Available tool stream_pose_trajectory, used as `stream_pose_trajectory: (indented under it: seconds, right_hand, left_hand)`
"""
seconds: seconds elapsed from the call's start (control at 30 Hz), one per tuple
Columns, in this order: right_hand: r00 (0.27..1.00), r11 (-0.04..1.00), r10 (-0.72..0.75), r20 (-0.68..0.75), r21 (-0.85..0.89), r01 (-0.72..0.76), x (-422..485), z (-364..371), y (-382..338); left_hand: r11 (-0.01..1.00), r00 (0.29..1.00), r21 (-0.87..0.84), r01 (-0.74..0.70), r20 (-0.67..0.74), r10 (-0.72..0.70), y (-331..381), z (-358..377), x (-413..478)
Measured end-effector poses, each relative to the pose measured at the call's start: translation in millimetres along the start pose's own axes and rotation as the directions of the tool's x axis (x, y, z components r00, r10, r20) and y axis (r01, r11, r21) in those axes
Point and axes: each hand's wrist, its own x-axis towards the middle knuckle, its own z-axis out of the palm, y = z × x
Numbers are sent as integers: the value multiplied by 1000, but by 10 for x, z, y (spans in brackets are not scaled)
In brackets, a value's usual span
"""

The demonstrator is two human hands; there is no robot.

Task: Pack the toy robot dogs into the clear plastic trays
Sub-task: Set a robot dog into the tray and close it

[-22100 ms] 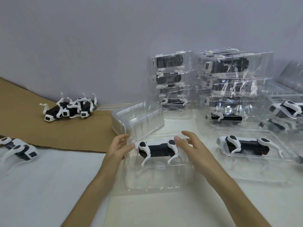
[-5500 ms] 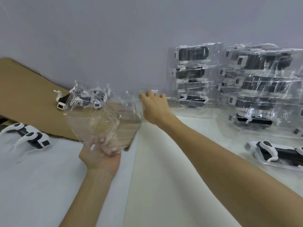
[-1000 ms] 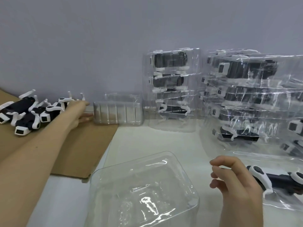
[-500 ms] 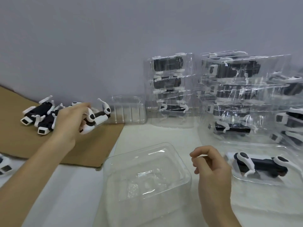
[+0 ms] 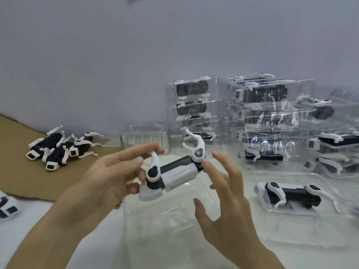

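Just above the empty clear tray (image 5: 167,222) we hold the toy robot dog (image 5: 175,172), our left hand (image 5: 110,177) gripping one end, our right hand (image 5: 225,199) spread, one fingertip (image 5: 205,162) touching the other; its raised legs may snag the tray's rim and tip it

Toy dog (image 5: 175,172) above empty tray (image 5: 165,222), loose dogs (image 5: 56,150) on cardboard (image 5: 19,171) left, filled tray stacks (image 5: 262,115) behind right.

Both forearms reach in from below. The left hand (image 5: 108,183) curls its fingers round one end of a toy robot dog (image 5: 176,173). The right hand (image 5: 229,206) is spread, one fingertip seemingly touching the other end.
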Motion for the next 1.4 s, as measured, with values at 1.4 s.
stream_pose_trajectory:
  seconds: [1.4]
  right_hand:
    - [897,856,420,141,267,-443,45,-78,-62]
  left_hand:
    - [955,971,277,105,-236,-38,-1011,212,-202]
